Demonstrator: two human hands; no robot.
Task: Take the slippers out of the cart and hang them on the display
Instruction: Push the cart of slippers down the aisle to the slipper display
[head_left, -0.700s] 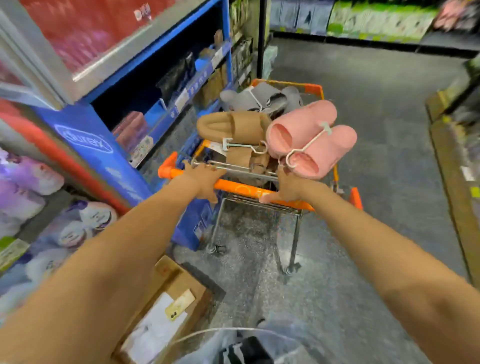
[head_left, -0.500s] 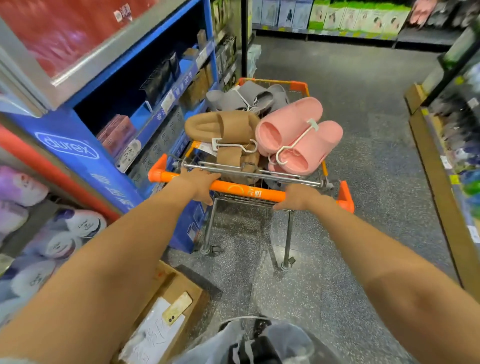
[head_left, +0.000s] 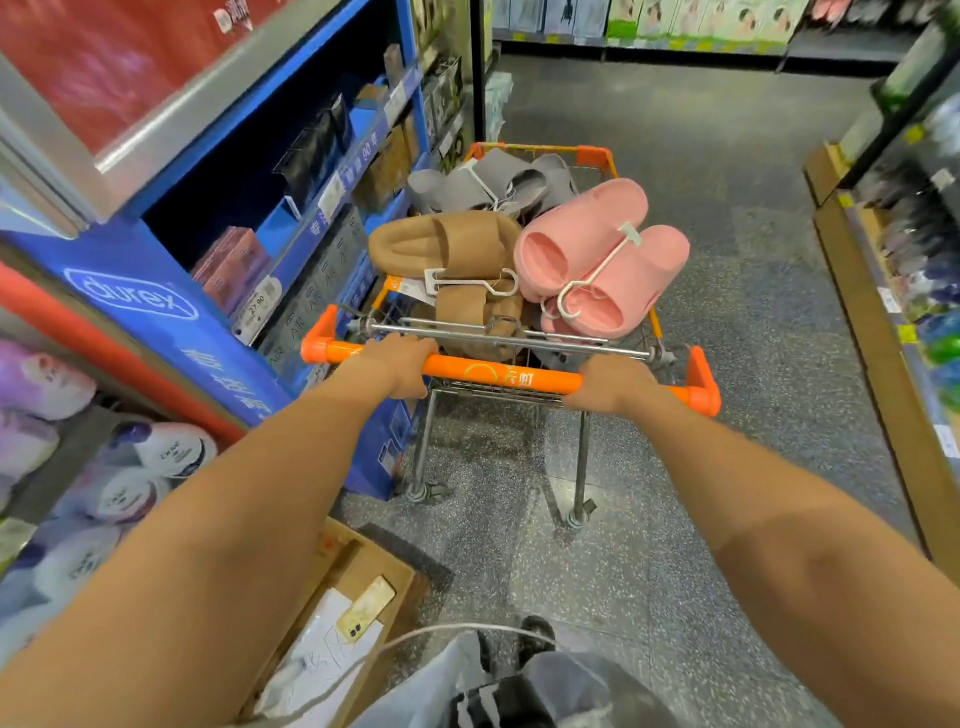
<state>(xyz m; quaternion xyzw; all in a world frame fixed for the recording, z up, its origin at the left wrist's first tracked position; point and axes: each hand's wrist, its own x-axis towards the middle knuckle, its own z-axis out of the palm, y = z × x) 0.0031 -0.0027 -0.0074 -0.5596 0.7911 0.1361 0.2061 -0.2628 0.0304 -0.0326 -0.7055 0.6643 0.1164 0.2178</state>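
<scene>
An orange-handled wire cart (head_left: 498, 376) stands in the aisle ahead of me, piled with slippers on white plastic hangers. A pink pair (head_left: 602, 254) lies on top at the right, a brown pair (head_left: 452, 249) at the left, and a grey pair (head_left: 493, 182) at the far end. My left hand (head_left: 402, 364) grips the handle bar on the left. My right hand (head_left: 613, 382) grips it on the right. Both arms are stretched out toward the cart.
Blue shelving (head_left: 311, 208) with boxed goods runs close along the cart's left side. A cardboard box (head_left: 337, 613) with a phone on it sits on the floor at my left foot. Wooden-edged shelves (head_left: 883, 322) line the right. Grey speckled floor (head_left: 701, 156) stretches ahead.
My right hand has dropped from under the pink slippers onto the cart handle. The cart sits squarer in front of me, a bit further along the aisle.
</scene>
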